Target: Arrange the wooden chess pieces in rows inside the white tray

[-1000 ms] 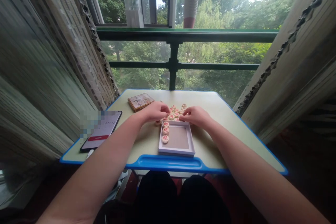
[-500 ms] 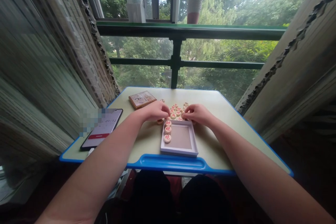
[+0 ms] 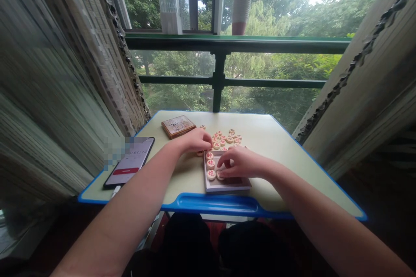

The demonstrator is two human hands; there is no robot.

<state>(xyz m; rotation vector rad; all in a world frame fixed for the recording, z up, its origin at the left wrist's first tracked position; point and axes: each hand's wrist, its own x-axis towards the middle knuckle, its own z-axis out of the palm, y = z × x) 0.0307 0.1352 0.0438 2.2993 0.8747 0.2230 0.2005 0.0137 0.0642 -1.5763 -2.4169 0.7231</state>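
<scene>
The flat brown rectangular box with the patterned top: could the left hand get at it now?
Probably yes: the left hand is close to the flat brown box, and nothing seems to lie between them or on the box's top.

bare forearms (image 3: 139,190), dark-clad knees (image 3: 186,233)

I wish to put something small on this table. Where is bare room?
The largest bare patch of the table lies right of the pieces, between the right forearm and the blue edge. Smaller ones: between left forearm and tray, and between phone and box. Crowded: over and behind the tray, with those pieces, left hand and right hand.
</scene>
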